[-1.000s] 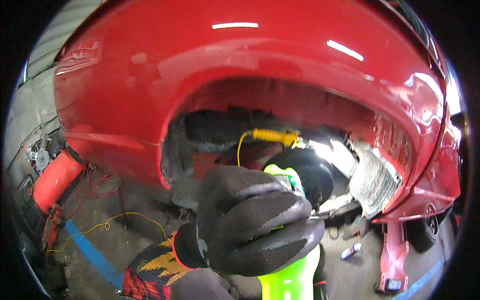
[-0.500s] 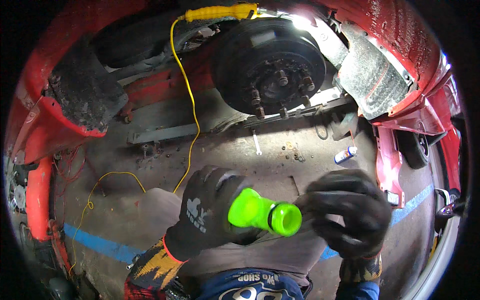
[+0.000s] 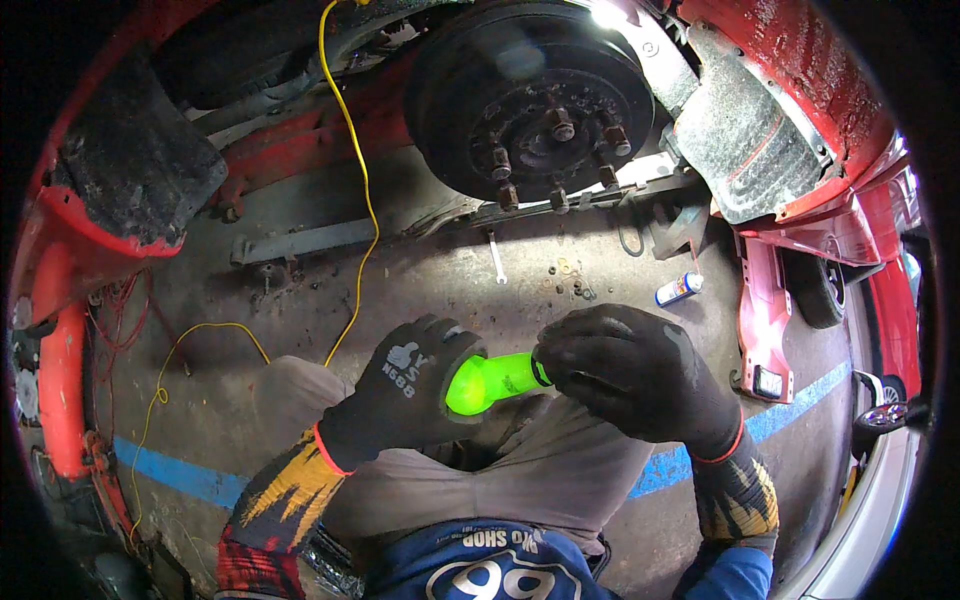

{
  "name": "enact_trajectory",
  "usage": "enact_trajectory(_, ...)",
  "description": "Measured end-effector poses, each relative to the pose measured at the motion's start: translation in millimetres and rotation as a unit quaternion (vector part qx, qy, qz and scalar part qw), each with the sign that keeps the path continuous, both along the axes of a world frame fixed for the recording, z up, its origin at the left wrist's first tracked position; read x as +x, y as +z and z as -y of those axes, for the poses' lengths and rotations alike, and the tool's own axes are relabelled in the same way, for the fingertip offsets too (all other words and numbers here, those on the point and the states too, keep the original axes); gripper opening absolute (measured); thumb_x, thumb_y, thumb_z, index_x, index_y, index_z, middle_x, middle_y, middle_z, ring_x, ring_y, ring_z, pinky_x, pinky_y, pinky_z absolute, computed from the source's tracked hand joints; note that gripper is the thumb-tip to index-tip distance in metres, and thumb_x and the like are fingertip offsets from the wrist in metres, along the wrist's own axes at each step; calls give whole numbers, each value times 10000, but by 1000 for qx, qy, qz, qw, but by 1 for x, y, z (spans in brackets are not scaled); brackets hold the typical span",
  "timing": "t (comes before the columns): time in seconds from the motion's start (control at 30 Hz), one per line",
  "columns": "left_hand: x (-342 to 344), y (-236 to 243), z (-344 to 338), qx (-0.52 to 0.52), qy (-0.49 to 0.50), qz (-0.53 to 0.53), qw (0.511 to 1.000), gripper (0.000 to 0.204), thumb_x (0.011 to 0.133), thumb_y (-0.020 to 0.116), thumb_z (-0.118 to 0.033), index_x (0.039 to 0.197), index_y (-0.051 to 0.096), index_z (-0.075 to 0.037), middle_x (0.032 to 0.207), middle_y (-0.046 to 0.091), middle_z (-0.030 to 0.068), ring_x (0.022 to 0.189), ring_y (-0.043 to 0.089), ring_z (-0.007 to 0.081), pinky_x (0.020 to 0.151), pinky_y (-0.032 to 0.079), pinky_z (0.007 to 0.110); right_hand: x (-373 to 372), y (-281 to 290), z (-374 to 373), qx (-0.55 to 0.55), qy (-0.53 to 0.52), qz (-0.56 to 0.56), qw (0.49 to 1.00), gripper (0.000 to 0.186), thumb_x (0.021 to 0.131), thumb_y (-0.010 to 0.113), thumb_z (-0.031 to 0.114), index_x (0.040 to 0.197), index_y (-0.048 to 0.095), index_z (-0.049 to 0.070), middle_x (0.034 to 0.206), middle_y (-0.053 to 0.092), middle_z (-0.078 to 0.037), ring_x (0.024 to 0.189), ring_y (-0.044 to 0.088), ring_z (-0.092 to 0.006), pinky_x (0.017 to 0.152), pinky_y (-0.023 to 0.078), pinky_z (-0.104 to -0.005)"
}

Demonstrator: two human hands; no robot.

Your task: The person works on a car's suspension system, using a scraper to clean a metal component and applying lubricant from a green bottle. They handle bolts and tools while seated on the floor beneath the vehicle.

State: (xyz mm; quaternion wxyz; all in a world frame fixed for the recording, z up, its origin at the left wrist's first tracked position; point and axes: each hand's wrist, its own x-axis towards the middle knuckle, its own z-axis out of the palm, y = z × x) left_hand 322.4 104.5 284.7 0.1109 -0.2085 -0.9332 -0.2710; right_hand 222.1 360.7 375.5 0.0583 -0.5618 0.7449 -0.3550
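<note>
Between my hands, above my lap, is a bright green hollow plastic piece (image 3: 490,382) with a bulging body and a narrower neck ringed in black. My left hand (image 3: 415,375), in a black work glove, is wrapped round the bulging end. My right hand (image 3: 632,372), gloved the same way, has its fingers closed over the ringed end and hides the opening. Its fingertips are out of sight behind the neck. In front of me is a dark wheel hub and brake drum (image 3: 530,105) with several studs sticking out.
A wrench (image 3: 497,258), small loose hardware (image 3: 572,282) and a spray can (image 3: 679,289) lie on the concrete floor. A yellow cord (image 3: 362,190) hangs down at the left. A red-pink metal part (image 3: 762,320) stands at the right. Red vehicle bodywork (image 3: 800,90) curves overhead.
My right hand has moved left and closed on the ringed end of the green piece. That open end faced me earlier and now points right, into the hand. The view has shifted slightly.
</note>
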Motion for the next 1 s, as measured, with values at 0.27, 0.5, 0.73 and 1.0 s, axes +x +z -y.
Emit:
enact_trajectory(0.27,-5,-12,-10,-87,119,-29,989,579,639,846,-351,1102,624,-85,1041,608,136,995,589,348,846,479,486,5,-16,12,18,-129,85,988,218,904,753,191,1016,705,10,909,706,-158,846,693,-318,712,533,-409)
enact_trajectory(0.5,-5,-25,-6,-81,126,-5,989,706,628,853,-426,1207,588,-121,1123,574,117,1081,542,312,882,434,469,1,-22,1,14,-167,66,984,247,941,702,282,979,711,38,828,656,-152,776,642,-358,678,487,-443)
enact_trajectory(0.73,2,-36,-6,-100,104,15,989,624,630,846,-390,1135,600,-117,1080,595,117,1031,570,320,848,460,464,1,-36,-8,17,-89,-36,995,274,912,717,218,1119,638,57,894,634,-160,880,622,-383,737,490,-468)
enact_trajectory(1.0,3,-53,-4,-156,87,29,984,646,624,827,-413,1161,601,-133,1075,601,102,1049,565,304,852,455,459,32,-101,14,111,-242,53,962,247,983,650,282,999,677,38,822,663,-194,750,654,-388,650,494,-480)
